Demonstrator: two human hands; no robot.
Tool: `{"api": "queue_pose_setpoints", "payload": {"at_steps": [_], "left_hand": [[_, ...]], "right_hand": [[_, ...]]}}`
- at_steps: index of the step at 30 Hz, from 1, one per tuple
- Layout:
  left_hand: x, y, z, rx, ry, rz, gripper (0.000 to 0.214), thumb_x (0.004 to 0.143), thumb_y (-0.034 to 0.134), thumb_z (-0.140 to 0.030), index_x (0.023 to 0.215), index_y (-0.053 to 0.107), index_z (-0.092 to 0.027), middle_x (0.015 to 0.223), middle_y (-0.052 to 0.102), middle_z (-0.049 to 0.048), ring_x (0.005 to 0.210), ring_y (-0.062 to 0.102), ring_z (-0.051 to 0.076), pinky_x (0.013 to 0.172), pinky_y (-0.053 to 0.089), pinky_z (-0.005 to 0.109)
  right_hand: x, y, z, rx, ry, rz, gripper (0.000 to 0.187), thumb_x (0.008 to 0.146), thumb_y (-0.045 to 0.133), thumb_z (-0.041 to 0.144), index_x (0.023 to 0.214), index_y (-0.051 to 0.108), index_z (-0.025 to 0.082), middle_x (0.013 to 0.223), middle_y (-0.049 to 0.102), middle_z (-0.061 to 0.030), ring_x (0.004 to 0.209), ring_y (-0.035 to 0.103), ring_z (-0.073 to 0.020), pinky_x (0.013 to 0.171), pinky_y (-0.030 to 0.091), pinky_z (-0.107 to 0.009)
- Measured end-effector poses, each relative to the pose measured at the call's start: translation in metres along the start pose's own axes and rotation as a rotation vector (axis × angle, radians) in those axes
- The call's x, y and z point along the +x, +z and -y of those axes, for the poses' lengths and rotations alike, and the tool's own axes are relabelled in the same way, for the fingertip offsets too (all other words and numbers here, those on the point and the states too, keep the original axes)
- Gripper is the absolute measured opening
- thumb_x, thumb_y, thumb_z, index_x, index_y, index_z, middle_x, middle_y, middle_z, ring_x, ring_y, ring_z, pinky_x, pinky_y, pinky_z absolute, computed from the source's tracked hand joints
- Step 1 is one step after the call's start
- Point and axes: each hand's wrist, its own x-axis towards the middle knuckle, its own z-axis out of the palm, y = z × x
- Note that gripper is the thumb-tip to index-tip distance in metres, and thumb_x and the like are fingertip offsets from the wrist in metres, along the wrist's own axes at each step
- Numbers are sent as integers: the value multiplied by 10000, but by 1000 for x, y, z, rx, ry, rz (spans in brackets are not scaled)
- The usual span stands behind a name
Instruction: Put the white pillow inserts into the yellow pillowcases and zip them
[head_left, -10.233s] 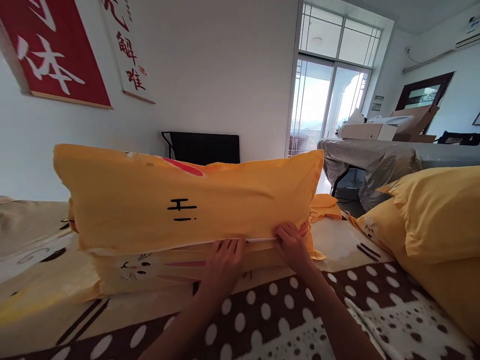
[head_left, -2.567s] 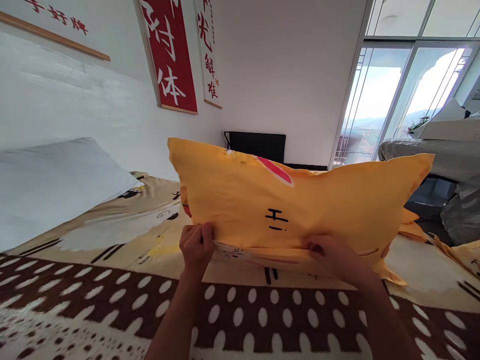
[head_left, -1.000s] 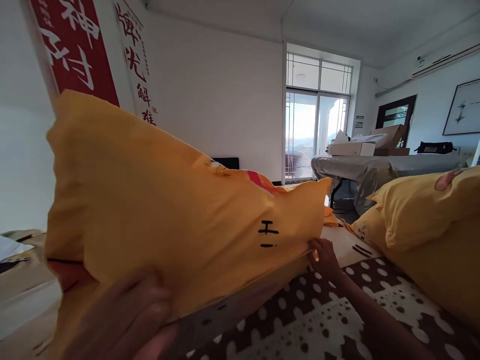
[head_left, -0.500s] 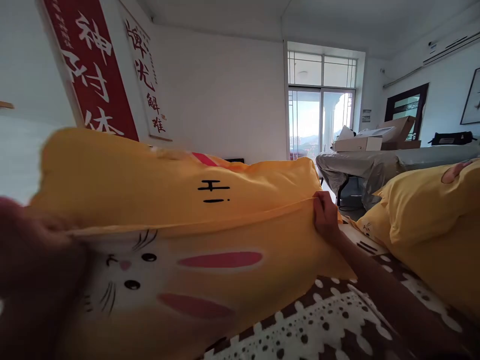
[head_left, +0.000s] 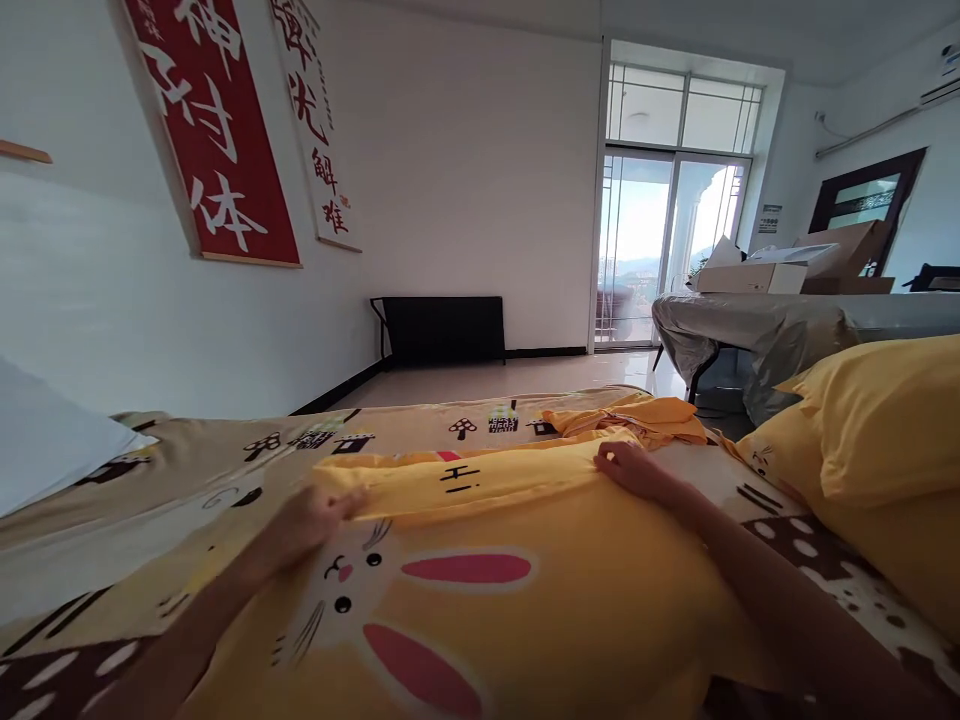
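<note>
Yellow pillow [head_left: 525, 605] has dropped vs a sec ago, lying btwn & nearside of the fingers. R hand [head_left: 628, 468]: nearly closed, pinching its far edge. L hand [head_left: 309, 522]: curled at opp. end, blurred, can't tell if gripping. If L slips, "Hi" flap [head_left: 517, 480] could bunch.

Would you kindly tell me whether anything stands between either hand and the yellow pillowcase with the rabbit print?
Nothing visible does: the left hand and the right hand both touch the yellow pillowcase, near opposite ends of its strip marked "Hi". The crumpled orange cloth lies beyond it, not in the way.
</note>
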Motion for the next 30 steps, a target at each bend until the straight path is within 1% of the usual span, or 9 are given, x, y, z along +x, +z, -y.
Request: {"api": "queue_pose_setpoints", "payload": {"at_steps": [2,5,9,11,14,17,20,24,30], "left_hand": [[-4,25,15,42,25,114,506,841,380,-495,435,420,-195,448,508,-9,524,556,174,535,344,242],[-9,49,36,103,-4,74,440,881,292,-461,584,496,-208,612,625,35,653,613,224,590,376,280],[-5,41,45,304,90,-41,342,874,272,-393,723,502,-189,814,649,119,806,617,286,665,409,357],[-2,29,30,393,188,-99,354,878,243,-344,826,544,-165,932,647,142,906,606,311,753,414,414],[-1,23,-22,285,307,-53,411,892,228,-336,999,570,-135,1068,644,147,1024,588,287,859,421,424],[-2,41,-83,139,477,129,476,915,240,-394,1193,538,-147,1300,559,126,1214,504,238,1005,382,393],[0,69,-108,118,529,304,568,931,197,-423,1346,436,-118,1441,411,121,1360,336,224,1120,263,420],[9,81,-66,70,451,395,616,920,192,-528,1375,420,-181,1471,367,60,1383,291,209,1135,250,428],[20,73,44,13,352,229,593,899,234,-553,1348,470,-246,1420,433,27,1320,403,229,1098,330,404]], "right_hand": [[-2,20,-8,53,21,18,221,868,421,312,792,589,191,640,614,-8,578,517,-138,553,316,-245],[-8,35,-14,83,21,-13,231,883,385,307,835,582,198,603,590,7,552,500,-139,543,327,-248],[-12,20,-7,-114,-3,-72,196,872,395,236,856,587,197,731,628,-41,676,552,-180,610,374,-282],[-11,8,10,-273,-32,-127,192,833,414,137,878,596,178,888,643,-102,848,569,-227,716,398,-322],[-4,2,56,-306,-134,-122,248,836,398,85,949,600,170,1006,637,-128,969,555,-243,824,394,-349],[4,20,108,-158,-317,3,228,910,395,206,1038,583,182,1071,642,-102,1017,562,-220,879,393,-347],[11,44,129,-73,-394,108,302,954,344,293,1146,550,182,1209,603,-99,1169,506,-213,961,364,-375],[15,49,83,-101,-264,200,387,972,283,344,1212,552,202,1330,538,-96,1267,446,-223,1020,326,-438],[-4,25,-23,-41,5,171,492,955,283,473,1373,442,268,1447,408,-48,1364,324,-219,1101,262,-448]]}}
